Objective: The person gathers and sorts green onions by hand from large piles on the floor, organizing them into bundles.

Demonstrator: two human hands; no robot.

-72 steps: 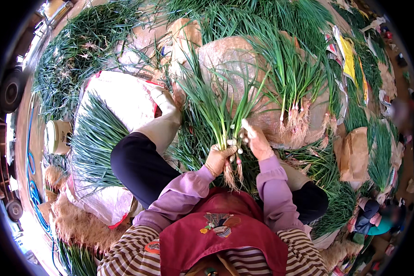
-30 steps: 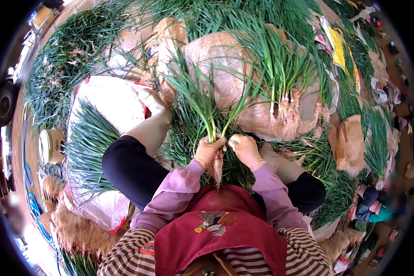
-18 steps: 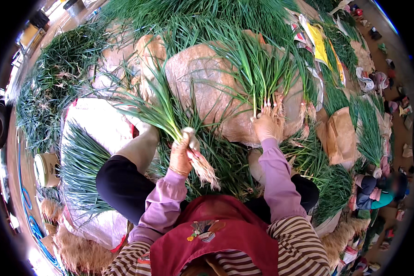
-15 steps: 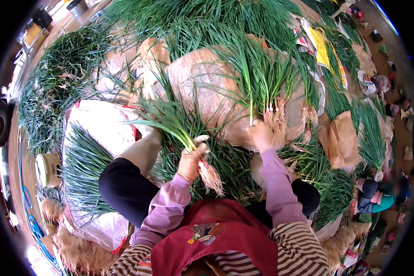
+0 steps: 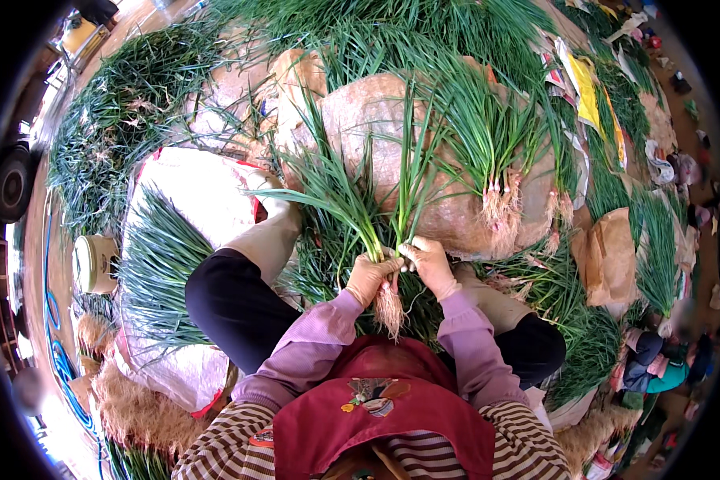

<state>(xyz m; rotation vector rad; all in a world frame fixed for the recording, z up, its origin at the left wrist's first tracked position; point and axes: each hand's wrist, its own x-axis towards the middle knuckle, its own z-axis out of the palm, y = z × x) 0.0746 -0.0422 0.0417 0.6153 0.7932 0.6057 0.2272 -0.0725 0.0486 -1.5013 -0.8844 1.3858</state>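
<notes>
In front of my apron, both gloved hands are close together. My left hand (image 5: 370,277) is closed around a small bunch of green onions (image 5: 366,230), whose pale, stringy roots hang below the fingers. My right hand (image 5: 430,264) pinches a green onion stalk (image 5: 406,210) right beside that bunch, with its leaves pointing away from me. Beyond my right hand, a loose heap of green onions (image 5: 488,132) lies on a tan sack (image 5: 360,104), roots toward me. Trimmings and leaves (image 5: 328,240) cover the ground between my legs.
To my left, a neat row of green onions (image 5: 156,272) rests on a white sack (image 5: 204,184), near a lidded cream bucket (image 5: 94,264) and a blue hose (image 5: 62,364). A leafy pile (image 5: 108,120) lies far left. A brown paper bag (image 5: 608,260) stands right; another person (image 5: 656,360) sits beyond.
My right hand has drawn back from the heap with a green onion stalk and come beside my left hand. The left hand has shifted slightly right, its bunch now more upright.
</notes>
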